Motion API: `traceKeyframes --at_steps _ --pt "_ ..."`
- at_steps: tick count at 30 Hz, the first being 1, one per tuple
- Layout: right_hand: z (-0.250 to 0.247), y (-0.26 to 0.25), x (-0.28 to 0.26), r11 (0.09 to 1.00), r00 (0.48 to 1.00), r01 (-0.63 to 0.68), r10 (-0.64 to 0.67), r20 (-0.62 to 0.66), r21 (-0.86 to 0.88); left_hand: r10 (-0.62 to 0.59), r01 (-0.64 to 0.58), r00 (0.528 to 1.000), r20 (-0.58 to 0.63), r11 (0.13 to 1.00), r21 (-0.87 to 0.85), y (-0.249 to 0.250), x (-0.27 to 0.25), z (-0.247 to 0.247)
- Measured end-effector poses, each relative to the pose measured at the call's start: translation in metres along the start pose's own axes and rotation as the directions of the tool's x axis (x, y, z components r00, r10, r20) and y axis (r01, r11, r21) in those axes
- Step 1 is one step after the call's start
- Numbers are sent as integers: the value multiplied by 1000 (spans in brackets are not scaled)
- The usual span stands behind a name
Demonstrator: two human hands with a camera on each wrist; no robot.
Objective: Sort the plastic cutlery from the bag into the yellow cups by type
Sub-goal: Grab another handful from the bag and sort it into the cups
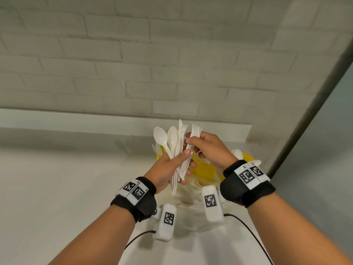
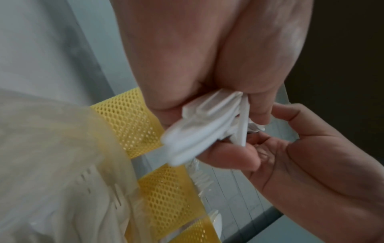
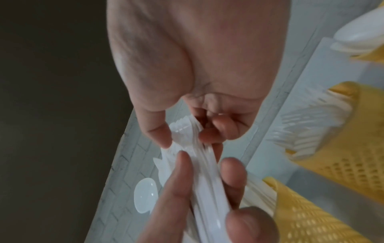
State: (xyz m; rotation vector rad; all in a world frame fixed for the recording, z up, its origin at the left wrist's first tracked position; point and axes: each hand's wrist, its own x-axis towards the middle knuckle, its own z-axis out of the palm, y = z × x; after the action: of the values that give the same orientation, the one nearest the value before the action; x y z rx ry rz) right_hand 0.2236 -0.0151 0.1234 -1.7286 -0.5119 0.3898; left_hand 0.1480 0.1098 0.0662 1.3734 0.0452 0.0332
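Observation:
My left hand [image 1: 186, 165] grips a mixed bundle of white plastic cutlery [image 1: 172, 142] by the handles; spoons, forks and a knife fan upward. My right hand [image 1: 191, 139] pinches a stack of forks [image 1: 196, 131] at the bundle's right side, thumb and fingers curled round it. In the right wrist view the fork stack [image 3: 187, 131] sits between those fingers, with a spoon bowl [image 3: 145, 195] below. Handle ends [image 2: 207, 125] stick out under my left palm. Yellow mesh cups [image 1: 204, 169] stand behind the hands; one [image 3: 343, 148] holds forks, another [image 1: 246, 157] holds spoons.
A translucent plastic bag [image 1: 193, 213] lies on the white counter [image 1: 57, 188] below my hands, in front of the cups. A white brick wall [image 1: 133, 64] with a low ledge rises behind. A dark vertical edge [image 1: 305, 121] bounds the right side.

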Motion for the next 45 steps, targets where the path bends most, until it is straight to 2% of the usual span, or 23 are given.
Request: traceKeyframes --at_steps 4,9,15,18,20,25,31,38,40,45 --pt "-5 -6 -3 999 999 30 -30 11 -21 -3 1 998 70 1000 27 1 3 7" --pt "-6 -5 2 995 999 27 -29 -21 -92 -24 22 996 81 999 31 3 7 10" --pt "0 5 11 997 962 18 -36 -269 -70 -48 45 997 58 997 56 5 11 13" --pt "5 7 14 998 941 36 -52 -335 -54 -49 46 998 48 997 70 6 13 16" --pt "6 6 13 997 948 35 -53 -314 -63 -48 46 998 38 997 54 7 14 17" --pt "-5 2 11 997 997 12 -19 -81 -76 -18 19 1000 -17 1000 19 7 14 12" --pt "-16 4 12 999 995 -41 41 -92 0 11 -12 998 -66 1000 -16 1 15 14" --pt "-30 2 6 998 994 -65 66 86 -17 26 -24 999 -39 999 40 -4 15 19" --pt "-37 -2 7 997 994 -71 73 76 -21 28 -26 998 -58 999 36 -3 16 19" --pt "-52 -16 11 998 991 46 -50 -125 -30 45 -44 992 -120 999 5 -1 22 19"
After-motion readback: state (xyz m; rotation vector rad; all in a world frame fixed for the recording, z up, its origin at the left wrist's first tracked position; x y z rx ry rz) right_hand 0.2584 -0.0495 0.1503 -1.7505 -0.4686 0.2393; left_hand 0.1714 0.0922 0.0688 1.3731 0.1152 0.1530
